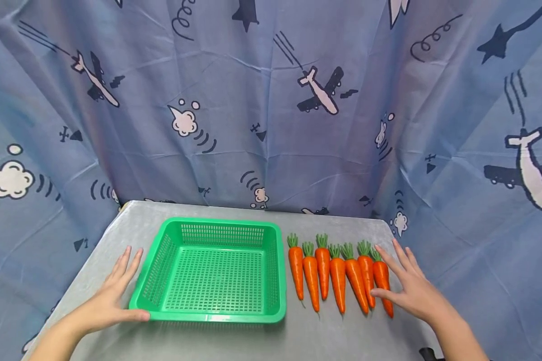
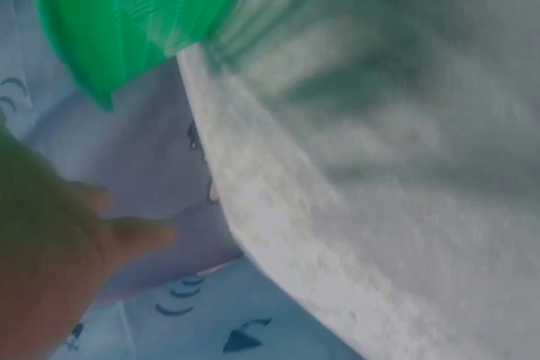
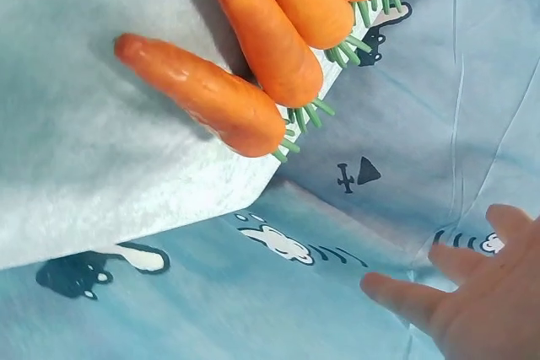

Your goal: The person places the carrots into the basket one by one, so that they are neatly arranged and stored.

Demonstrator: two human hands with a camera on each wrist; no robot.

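Note:
A green plastic basket (image 1: pixel 208 318) with slotted walls stands on the table, left of the middle. My left hand (image 1: pixel 110 301) is at its near left corner, fingers spread and thumb by the rim; whether it touches cannot be told. To the basket's right lies a row of several orange carrots (image 1: pixel 337 283), green stems pointing away from me. Beside the rightmost carrot (image 1: pixel 382 281) is my right hand (image 1: pixel 413 288), fingers spread and holding nothing. In the right wrist view that hand (image 3: pixel 481 292) appears apart from the carrots (image 3: pixel 270 35). The left wrist view shows the basket (image 2: pixel 152 23) partly.
The table (image 1: pixel 334 341) has a pale grey cover. A blue curtain (image 1: pixel 235 150) printed with planes and clouds hangs behind it and along both sides. Near my right forearm, a small black object (image 1: pixel 428 354) shows at the bottom edge.

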